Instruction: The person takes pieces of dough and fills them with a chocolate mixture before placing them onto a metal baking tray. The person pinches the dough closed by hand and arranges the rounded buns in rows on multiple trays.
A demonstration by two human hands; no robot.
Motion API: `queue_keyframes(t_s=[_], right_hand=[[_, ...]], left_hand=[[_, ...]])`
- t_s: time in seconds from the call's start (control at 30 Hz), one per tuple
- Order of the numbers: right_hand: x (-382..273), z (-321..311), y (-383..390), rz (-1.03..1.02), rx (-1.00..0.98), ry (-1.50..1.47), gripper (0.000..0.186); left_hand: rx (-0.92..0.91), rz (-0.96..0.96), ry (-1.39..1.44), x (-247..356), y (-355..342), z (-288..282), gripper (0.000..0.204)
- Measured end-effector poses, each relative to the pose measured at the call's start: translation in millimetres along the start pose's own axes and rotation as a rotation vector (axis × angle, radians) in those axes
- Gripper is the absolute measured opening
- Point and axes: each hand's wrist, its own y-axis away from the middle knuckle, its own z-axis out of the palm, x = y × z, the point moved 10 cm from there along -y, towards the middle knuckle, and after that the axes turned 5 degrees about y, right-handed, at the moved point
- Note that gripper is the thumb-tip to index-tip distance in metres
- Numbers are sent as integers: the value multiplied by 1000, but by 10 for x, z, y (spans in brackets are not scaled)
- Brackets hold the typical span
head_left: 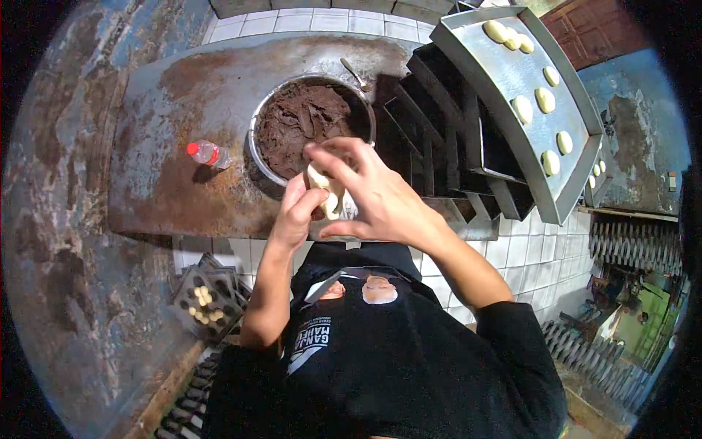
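Observation:
A pale piece of dough (330, 205) is gripped in my left hand (294, 214), the thumb pressed across it. My right hand (376, 192) curves about the dough's right side, fingers and thumb spread wide; its fingertips come close to the top of the dough, and I cannot tell whether they touch. Just beyond both hands stands a round metal bowl (253, 146) heaped with dark brown paste (303, 113). My hands cover the bowl's near edge. What lies inside the dough is hidden.
A spoon (355, 74) lies behind the bowl; a red-capped plastic bottle (212, 154) is left on the worn table (175, 95). Stacked metal trays (446, 124) rise at right, the top tray (504, 88) bearing several pale dough pieces (545, 100). Lower left, dark moulds (191, 282) hold pale balls.

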Motion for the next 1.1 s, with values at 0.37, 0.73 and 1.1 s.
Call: queue_keyframes(t_s=[0.37,0.73,1.1], right_hand=[[364,-60,-77,90,0,-297,29],[143,-181,-77,-99,53,-32,74],[682,352,376,596,63,-1711,27]], left_hand=[[-32,13,-35,215,34,55,63],[105,-36,112,223,-76,202,37],[154,470,-551,985,-270,616,48]])
